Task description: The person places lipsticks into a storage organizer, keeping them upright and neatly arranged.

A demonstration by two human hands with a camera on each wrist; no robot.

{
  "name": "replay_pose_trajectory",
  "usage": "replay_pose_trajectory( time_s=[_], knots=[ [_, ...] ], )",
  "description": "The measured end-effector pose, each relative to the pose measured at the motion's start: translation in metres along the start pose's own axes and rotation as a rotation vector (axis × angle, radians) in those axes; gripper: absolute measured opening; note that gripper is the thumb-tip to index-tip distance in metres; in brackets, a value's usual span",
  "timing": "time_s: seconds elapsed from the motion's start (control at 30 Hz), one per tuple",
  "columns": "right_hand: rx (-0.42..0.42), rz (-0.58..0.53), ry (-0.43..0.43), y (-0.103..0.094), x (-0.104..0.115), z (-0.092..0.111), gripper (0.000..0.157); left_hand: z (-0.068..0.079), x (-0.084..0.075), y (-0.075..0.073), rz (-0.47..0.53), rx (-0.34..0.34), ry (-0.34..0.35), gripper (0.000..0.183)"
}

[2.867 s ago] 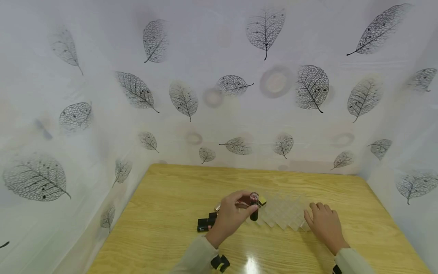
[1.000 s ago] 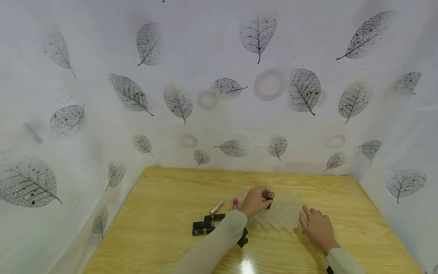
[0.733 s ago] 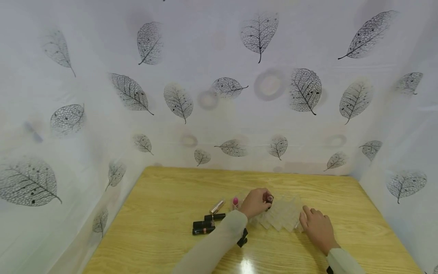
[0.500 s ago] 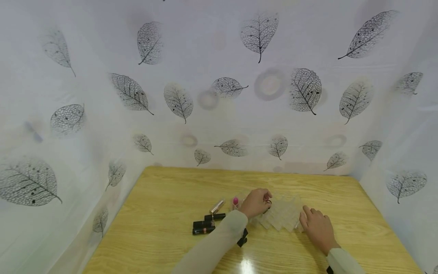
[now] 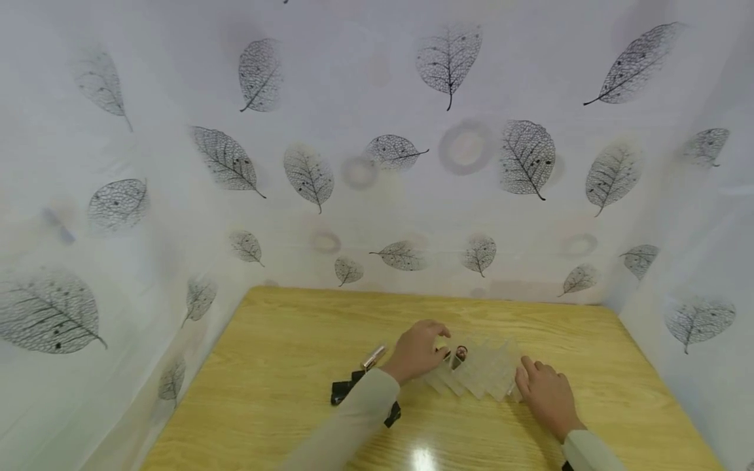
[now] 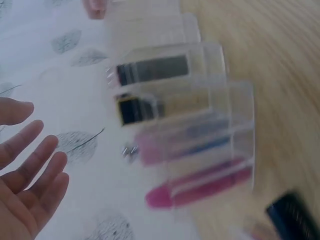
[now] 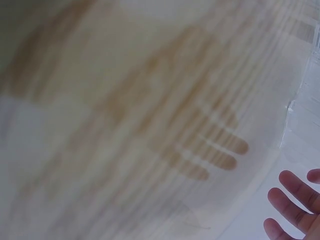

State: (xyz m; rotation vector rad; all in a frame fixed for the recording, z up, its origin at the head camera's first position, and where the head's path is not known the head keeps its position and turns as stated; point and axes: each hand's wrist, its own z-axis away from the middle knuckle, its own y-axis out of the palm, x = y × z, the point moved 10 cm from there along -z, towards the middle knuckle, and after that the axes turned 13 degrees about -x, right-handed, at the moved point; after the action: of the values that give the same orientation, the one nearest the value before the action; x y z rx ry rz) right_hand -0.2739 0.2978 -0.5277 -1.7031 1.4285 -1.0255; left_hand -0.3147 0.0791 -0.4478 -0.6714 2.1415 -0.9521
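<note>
A clear, zigzag-edged lipstick holder [image 5: 485,369] lies across the table. One dark lipstick tube [image 5: 461,354] with a reddish end stands in a slot; in the left wrist view that dark tube [image 6: 155,70] sits beside a black-and-gold one [image 6: 128,110], a pink-topped one [image 6: 150,147] and a magenta one [image 6: 200,190]. My left hand [image 5: 417,352] hovers over the holder's left end, thumb and fingers apart, holding nothing; the left wrist view shows its fingers [image 6: 42,155] spread. Beside the holder's right end is my right hand [image 5: 549,396], fingers loosely bent, nothing gripped.
On the wooden table [image 5: 306,314], left of the holder, lie a silvery tube [image 5: 374,356] and black tubes [image 5: 341,390], partly hidden by the left sleeve. A leaf-patterned white sheet [image 5: 353,209] hangs behind and at both sides.
My left hand has carried the dark lipstick tube rightward, lowered it into a slot of the holder, let go and drawn back left. The right hand has stayed at the holder's right end.
</note>
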Motion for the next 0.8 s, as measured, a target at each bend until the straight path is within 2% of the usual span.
replay_pose_trajectory(
  time_s=[0.13,0.23,0.33,0.43,0.57,0.8],
  knots=[
    [0.008,-0.005,0.004,0.000,0.000,0.001,0.034,0.010,0.007,-0.041,-0.040,-0.058,0.012,0.022],
    [0.011,-0.002,-0.001,0.001,0.000,0.001,0.033,0.020,0.016,-0.066,-0.046,-0.082,-0.006,0.022],
    [0.008,0.000,-0.006,0.002,0.000,0.001,0.032,0.032,0.027,-0.084,-0.060,-0.093,-0.023,0.021],
    [0.004,-0.003,-0.008,0.002,0.000,0.001,0.032,0.046,0.038,-0.095,-0.076,-0.109,-0.022,0.019],
    [0.005,-0.001,-0.003,0.002,-0.001,0.001,0.033,0.069,0.053,-0.095,-0.105,-0.084,-0.024,0.015],
    [0.016,-0.002,0.002,0.003,-0.001,0.001,0.034,0.113,0.080,-0.064,-0.167,0.086,-0.048,0.018]
  ],
)
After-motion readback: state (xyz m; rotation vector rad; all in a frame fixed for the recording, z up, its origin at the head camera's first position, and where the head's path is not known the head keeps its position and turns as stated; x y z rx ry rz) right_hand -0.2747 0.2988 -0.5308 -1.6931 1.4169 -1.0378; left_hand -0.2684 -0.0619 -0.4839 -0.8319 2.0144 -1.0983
